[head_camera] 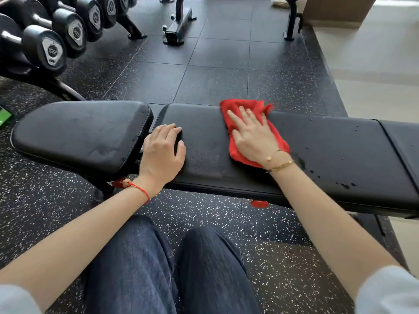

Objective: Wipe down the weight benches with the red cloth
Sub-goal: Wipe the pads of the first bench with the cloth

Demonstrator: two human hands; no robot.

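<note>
A black padded weight bench (328, 150) lies across the view in front of me, with a separate seat pad (81, 130) at its left end. The red cloth (235, 109) is spread on the long pad near its far edge. My right hand (251, 134) presses flat on the cloth with straight fingers. On the pad's left end rests my left hand (163, 150), fingers loosely bent, holding nothing. Small wet drops dot the pad to the right of the cloth.
A rack of black dumbbells (52, 39) stands at the upper left. The feet of another bench frame (179, 26) are on the dark speckled rubber floor (215, 71) beyond. A green object (4, 116) shows at the left edge. My knees are below the bench.
</note>
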